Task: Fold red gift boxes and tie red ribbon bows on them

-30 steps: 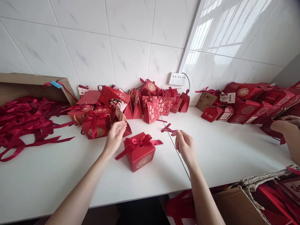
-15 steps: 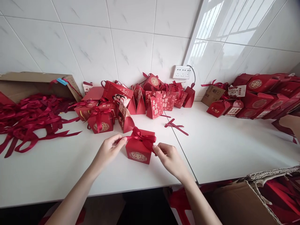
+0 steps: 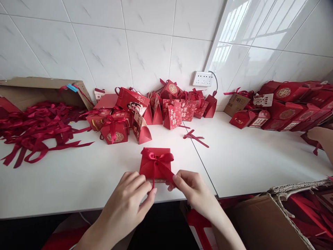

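A red gift box [image 3: 148, 168] stands near the table's front edge, its top tilted toward me. Tied on its top is a dark red satin ribbon bow [image 3: 156, 158] with two tails hanging forward. Between thumb and fingers, my left hand [image 3: 131, 198] pinches the left ribbon tail. My right hand [image 3: 194, 187] is closed on the right tail, which is drawn out toward it. Both hands are in front of the box, and its printed front is mostly hidden.
Loose ribbons [image 3: 44, 128] spill from a cardboard box [image 3: 49, 82] at left. Finished-looking red boxes [image 3: 173, 116] line the wall below a power strip [image 3: 202, 78]. More boxes [image 3: 286, 111] are stacked at right, near another person's hand [image 3: 321, 135]. An open carton [image 3: 260, 217] sits lower right.
My hands have moved from the bow's sides down to its front and now hold the tails. The box's top has tipped toward me. Another person's hand shows more at right.
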Demonstrator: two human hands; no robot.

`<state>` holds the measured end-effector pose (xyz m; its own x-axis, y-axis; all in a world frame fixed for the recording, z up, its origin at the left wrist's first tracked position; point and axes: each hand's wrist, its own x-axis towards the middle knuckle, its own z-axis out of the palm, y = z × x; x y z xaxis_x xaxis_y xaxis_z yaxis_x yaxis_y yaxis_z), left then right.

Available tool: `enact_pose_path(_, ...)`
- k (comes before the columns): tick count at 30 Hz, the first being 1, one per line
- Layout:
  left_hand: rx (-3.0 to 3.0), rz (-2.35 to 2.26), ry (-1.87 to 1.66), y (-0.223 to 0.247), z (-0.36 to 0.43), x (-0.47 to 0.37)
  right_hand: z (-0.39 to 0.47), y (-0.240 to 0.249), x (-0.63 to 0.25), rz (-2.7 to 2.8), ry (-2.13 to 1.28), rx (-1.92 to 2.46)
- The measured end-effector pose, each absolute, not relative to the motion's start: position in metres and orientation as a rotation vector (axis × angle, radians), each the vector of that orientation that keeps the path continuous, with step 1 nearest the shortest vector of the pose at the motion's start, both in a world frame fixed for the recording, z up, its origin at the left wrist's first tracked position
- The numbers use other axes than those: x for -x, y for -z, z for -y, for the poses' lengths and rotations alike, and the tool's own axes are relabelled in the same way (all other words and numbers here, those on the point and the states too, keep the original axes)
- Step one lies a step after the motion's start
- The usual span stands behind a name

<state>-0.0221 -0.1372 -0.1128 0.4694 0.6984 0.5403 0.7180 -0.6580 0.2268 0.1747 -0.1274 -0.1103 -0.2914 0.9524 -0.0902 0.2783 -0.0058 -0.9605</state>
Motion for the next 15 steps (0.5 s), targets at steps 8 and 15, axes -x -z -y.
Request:
enact_pose_path(8,2.630,1.241,1.048,0.117,0.145,0.026,0.155,0.112,-0.181,2.005,-1.110,1.455)
enact_pose_path(15,2.643,1.044,1.217,0.123,0.150,0.016,0.164,0.093,-0.171,1.865,-1.131,1.516)
